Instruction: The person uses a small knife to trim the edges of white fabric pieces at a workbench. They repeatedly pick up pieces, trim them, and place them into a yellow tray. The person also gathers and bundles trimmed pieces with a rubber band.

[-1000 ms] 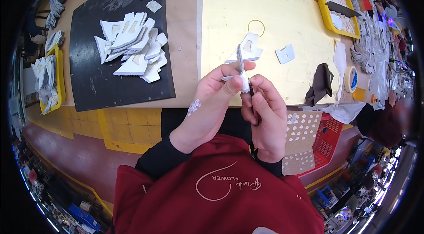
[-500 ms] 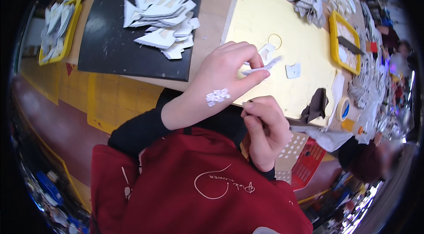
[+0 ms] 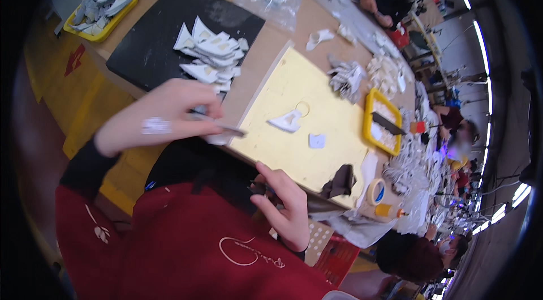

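"Two hands, now well apart: what changed?"

"The left hand (image 3: 164, 116), beside the right hand (image 3: 285, 204) a second ago, has swung leftward, pinching a pale piece (image 3: 218, 139) by the corner of the yellow sheet (image 3: 254, 140)."

"And the right?"

"Thumb and forefinger parted; whether it grips anything, one cannot tell. Only the left visibly handles the piece now."

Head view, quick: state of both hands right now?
Left hand: closed, pinching a pale cut piece.
Right hand: partly curled; whether it holds anything cannot be told.
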Action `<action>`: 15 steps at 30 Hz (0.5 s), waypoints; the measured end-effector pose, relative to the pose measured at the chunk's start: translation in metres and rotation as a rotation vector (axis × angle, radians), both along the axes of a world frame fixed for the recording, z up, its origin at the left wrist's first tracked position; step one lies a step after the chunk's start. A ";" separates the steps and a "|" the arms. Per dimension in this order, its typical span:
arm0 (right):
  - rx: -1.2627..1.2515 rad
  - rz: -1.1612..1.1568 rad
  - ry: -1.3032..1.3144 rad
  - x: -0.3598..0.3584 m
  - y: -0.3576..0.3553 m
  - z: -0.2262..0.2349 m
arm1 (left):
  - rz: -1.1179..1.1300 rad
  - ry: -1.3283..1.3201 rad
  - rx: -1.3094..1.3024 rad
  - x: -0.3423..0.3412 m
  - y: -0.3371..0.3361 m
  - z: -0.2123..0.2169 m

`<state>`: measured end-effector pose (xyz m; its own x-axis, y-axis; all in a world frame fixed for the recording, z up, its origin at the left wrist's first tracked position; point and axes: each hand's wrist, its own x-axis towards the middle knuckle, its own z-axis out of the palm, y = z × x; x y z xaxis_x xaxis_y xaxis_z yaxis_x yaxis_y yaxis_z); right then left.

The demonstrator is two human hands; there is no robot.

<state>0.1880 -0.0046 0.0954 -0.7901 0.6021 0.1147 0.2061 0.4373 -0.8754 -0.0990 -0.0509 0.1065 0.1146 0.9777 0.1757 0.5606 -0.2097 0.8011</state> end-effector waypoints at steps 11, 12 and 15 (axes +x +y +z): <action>-0.478 -0.412 0.669 -0.007 0.015 -0.031 | 0.336 -0.961 0.082 -0.066 -0.099 -0.010; -0.493 -0.388 0.707 -0.018 0.013 -0.030 | 0.320 -0.948 0.138 -0.076 -0.078 -0.023; -0.463 -0.475 0.720 -0.016 0.009 -0.037 | 0.400 -0.624 0.076 -0.070 0.041 -0.038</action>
<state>0.1719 0.0047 0.0583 -0.2874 0.9465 0.1468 -0.3785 0.0286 -0.9252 -0.1688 -0.0099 0.0688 -0.3907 0.9064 0.1607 0.0511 -0.1529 0.9869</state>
